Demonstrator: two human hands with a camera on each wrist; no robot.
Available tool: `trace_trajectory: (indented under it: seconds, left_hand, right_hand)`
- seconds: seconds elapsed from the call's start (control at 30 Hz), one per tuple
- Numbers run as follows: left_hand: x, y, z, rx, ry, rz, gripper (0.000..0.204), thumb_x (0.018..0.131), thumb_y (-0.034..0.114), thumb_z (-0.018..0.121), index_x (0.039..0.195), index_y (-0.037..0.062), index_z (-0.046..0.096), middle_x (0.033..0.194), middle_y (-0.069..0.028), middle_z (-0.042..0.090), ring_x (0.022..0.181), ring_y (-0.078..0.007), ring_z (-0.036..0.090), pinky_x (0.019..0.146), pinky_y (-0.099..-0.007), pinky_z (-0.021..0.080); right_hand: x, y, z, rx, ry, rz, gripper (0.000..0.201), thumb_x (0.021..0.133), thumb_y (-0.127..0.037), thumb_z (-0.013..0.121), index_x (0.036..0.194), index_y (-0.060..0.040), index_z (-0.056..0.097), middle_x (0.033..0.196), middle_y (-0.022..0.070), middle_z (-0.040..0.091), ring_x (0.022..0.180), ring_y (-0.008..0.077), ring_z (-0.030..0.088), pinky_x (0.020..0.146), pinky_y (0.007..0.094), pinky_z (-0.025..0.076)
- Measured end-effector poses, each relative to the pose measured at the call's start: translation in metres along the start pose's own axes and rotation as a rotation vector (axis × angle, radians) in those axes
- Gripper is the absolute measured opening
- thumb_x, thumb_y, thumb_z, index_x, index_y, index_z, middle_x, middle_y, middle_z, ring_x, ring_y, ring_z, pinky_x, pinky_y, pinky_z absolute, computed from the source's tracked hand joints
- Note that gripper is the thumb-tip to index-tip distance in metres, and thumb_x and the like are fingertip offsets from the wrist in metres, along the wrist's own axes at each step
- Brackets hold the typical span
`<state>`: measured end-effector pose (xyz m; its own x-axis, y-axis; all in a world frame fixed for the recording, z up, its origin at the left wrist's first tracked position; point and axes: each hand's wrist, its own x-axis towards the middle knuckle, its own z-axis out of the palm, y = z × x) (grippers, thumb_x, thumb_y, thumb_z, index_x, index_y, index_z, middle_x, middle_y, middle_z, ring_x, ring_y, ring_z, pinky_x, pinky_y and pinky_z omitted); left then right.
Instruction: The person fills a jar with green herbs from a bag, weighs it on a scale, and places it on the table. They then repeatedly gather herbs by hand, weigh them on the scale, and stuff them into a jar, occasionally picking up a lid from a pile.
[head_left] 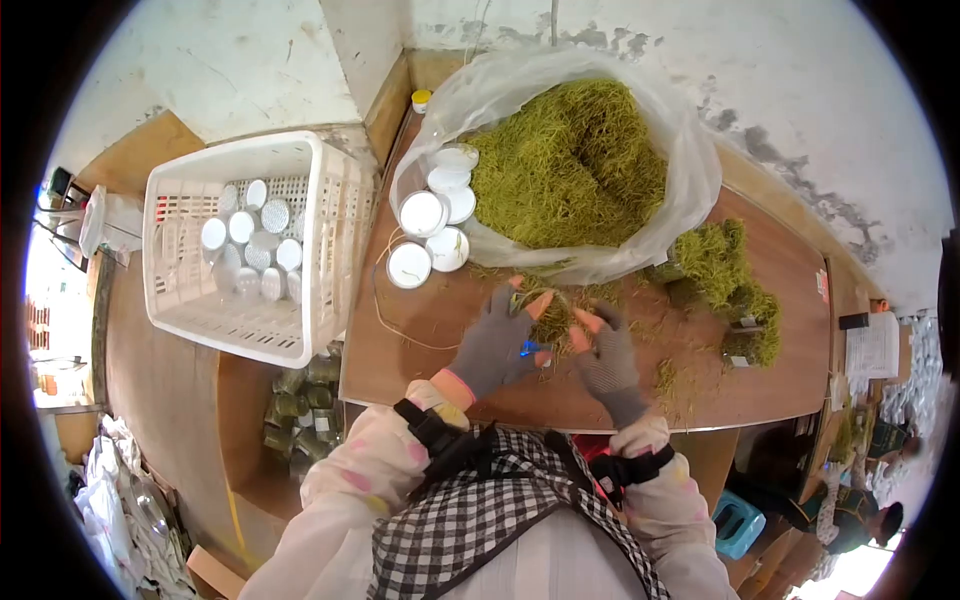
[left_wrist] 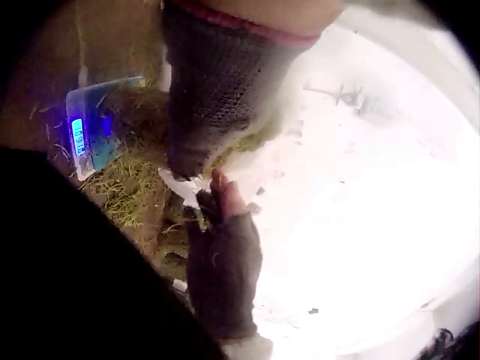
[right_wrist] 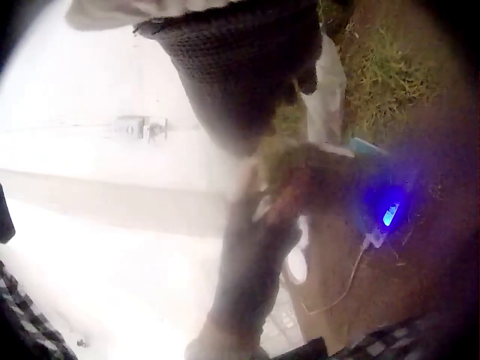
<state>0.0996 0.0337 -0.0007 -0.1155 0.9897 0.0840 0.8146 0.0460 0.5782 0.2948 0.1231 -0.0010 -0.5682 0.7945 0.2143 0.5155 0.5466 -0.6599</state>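
Note:
Both hands wear grey fingerless gloves and face each other over the table's front part. A small clump of dried green strands [head_left: 552, 325] lies between them. The left hand [head_left: 497, 343] curls its fingers and thumb around one side of it; the right hand [head_left: 608, 365] pinches the other side. In the right wrist view, green strands [right_wrist: 283, 161] show between the two hands, blurred. A small digital scale [left_wrist: 77, 139] with a lit blue display stands beside the hands, partly covered by the left hand in the head view. Loose strands [left_wrist: 131, 191] are scattered around it.
A clear plastic bag [head_left: 695, 160] heaped with green strands [head_left: 570, 160] stands behind the hands. White round lids [head_left: 410, 266] lie left of it. A white crate [head_left: 310, 250] with lidded jars is farther left. Jars topped with strands [head_left: 750, 325] stand at right.

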Motion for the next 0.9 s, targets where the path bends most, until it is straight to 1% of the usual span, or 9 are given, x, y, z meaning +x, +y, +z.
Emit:
trace_trajectory:
  seconds: [0.1,0.17,0.3,0.4,0.5,0.57,0.7,0.77,0.9]
  left_hand:
    - [-0.013,-0.003,-0.024,-0.156,0.162,0.136,0.086,0.082,0.036,0.080,0.154,0.0141,0.040,0.150,-0.0252,0.035,0.128,-0.0452,0.047,0.104,-0.0502,0.046]
    - [-0.027,-0.009,-0.036,-0.231,0.182,0.076,0.085,0.081,0.032,0.081,0.153,0.0114,0.041,0.151,-0.0248,0.034,0.127,-0.0446,0.047,0.104,-0.0501,0.046]
    - [-0.067,-0.058,-0.018,-0.126,0.307,-0.176,0.079,0.084,0.023,0.080,0.150,0.0038,0.041,0.145,-0.0222,0.041,0.121,-0.0366,0.053,0.098,-0.0467,0.050]
    - [-0.102,-0.073,-0.017,-0.516,0.237,-0.511,0.071,0.087,0.022,0.078,0.146,0.0012,0.045,0.133,-0.0187,0.050,0.113,-0.0285,0.059,0.091,-0.0400,0.054]
    - [-0.136,-0.091,-0.010,-0.390,0.156,-0.569,0.062,0.090,0.022,0.075,0.142,0.0004,0.050,0.123,-0.0154,0.053,0.104,-0.0236,0.063,0.085,-0.0355,0.055]
    - [-0.149,-0.088,-0.012,-0.383,0.158,-0.591,0.058,0.090,0.023,0.075,0.139,0.0000,0.053,0.122,-0.0149,0.054,0.102,-0.0239,0.064,0.084,-0.0358,0.056]
    - [-0.161,-0.092,-0.006,-0.327,0.137,-0.605,0.051,0.091,0.024,0.074,0.132,-0.0015,0.059,0.116,-0.0152,0.057,0.097,-0.0250,0.067,0.082,-0.0355,0.056]
    - [-0.155,-0.083,-0.008,-0.313,0.128,-0.611,0.050,0.090,0.024,0.074,0.131,-0.0015,0.059,0.114,-0.0158,0.058,0.096,-0.0256,0.067,0.082,-0.0355,0.056]
    - [-0.146,-0.072,-0.014,-0.306,0.100,-0.549,0.049,0.089,0.022,0.075,0.130,-0.0006,0.060,0.110,-0.0174,0.060,0.093,-0.0270,0.068,0.082,-0.0365,0.055]
  right_hand:
    - [-0.017,0.026,-0.019,0.057,0.031,0.088,0.028,0.097,-0.027,0.065,0.112,-0.0042,0.071,0.121,0.0200,0.062,0.110,0.0388,0.062,0.093,0.0412,0.050]
    - [-0.038,0.062,-0.015,0.136,-0.308,0.462,0.029,0.096,-0.027,0.067,0.111,-0.0031,0.071,0.104,0.0141,0.069,0.101,0.0317,0.066,0.088,0.0385,0.051]
    - [-0.062,0.069,0.004,0.294,-0.624,0.650,0.029,0.095,-0.028,0.067,0.110,-0.0031,0.070,0.093,0.0097,0.072,0.094,0.0257,0.068,0.084,0.0378,0.052]
    - [-0.073,0.077,0.032,0.443,-0.816,0.468,0.031,0.093,-0.029,0.069,0.109,-0.0027,0.070,0.098,0.0107,0.073,0.092,0.0219,0.068,0.083,0.0375,0.053]
    - [-0.065,0.086,0.042,0.241,-0.638,0.620,0.032,0.092,-0.030,0.069,0.109,-0.0027,0.070,0.097,0.0118,0.072,0.093,0.0230,0.068,0.083,0.0368,0.053]
    - [-0.066,0.120,0.046,0.038,-0.185,0.526,0.033,0.093,-0.031,0.068,0.109,-0.0031,0.070,0.099,0.0143,0.072,0.096,0.0278,0.069,0.086,0.0381,0.053]
    - [-0.063,0.101,0.045,0.240,-0.299,0.423,0.034,0.093,-0.031,0.066,0.115,-0.0049,0.069,0.106,0.0178,0.072,0.100,0.0347,0.069,0.088,0.0416,0.053]
    - [-0.061,0.078,0.060,0.269,-0.560,0.268,0.037,0.094,-0.029,0.066,0.123,-0.0069,0.068,0.112,0.0201,0.071,0.104,0.0372,0.068,0.090,0.0426,0.053]
    - [-0.054,0.055,0.066,0.228,-0.545,0.074,0.040,0.094,-0.028,0.066,0.130,-0.0095,0.065,0.114,0.0204,0.071,0.105,0.0356,0.069,0.091,0.0407,0.053]
